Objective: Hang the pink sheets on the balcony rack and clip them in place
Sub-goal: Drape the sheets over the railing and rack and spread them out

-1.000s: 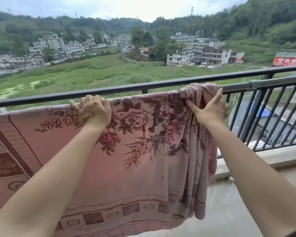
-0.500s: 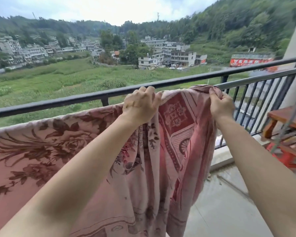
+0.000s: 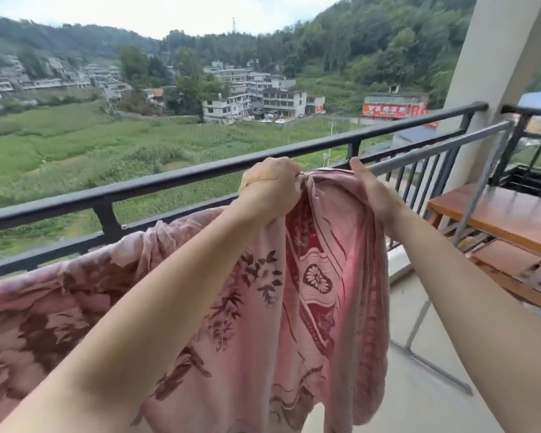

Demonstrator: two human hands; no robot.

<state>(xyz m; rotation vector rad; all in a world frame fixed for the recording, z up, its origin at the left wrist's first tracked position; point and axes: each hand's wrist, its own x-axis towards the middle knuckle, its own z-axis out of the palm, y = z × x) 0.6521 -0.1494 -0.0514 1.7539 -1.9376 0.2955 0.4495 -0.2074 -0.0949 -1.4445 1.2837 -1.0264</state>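
A pink sheet (image 3: 319,307) with dark red flowers and a patterned border hangs over the grey rack bar (image 3: 434,150), which runs just inside the black balcony railing (image 3: 169,182). My left hand (image 3: 270,185) is closed on a bunched fold at the top of the sheet. A hand's width to its right, my right hand (image 3: 375,195) grips the sheet's right edge where it meets the bar. The sheet spreads leftward along the bar and drapes down toward the floor. No clips are visible.
A wooden table (image 3: 500,220) stands at the right, with the rack's grey leg (image 3: 469,214) in front of it. A white pillar (image 3: 494,73) rises at the railing's right end. Tiled floor (image 3: 425,385) lies below the sheet.
Both hands have slid right along the bar, pulling the sheet's right end with them. My left hand has closed in on the right one, gathering the cloth. The view has turned right.
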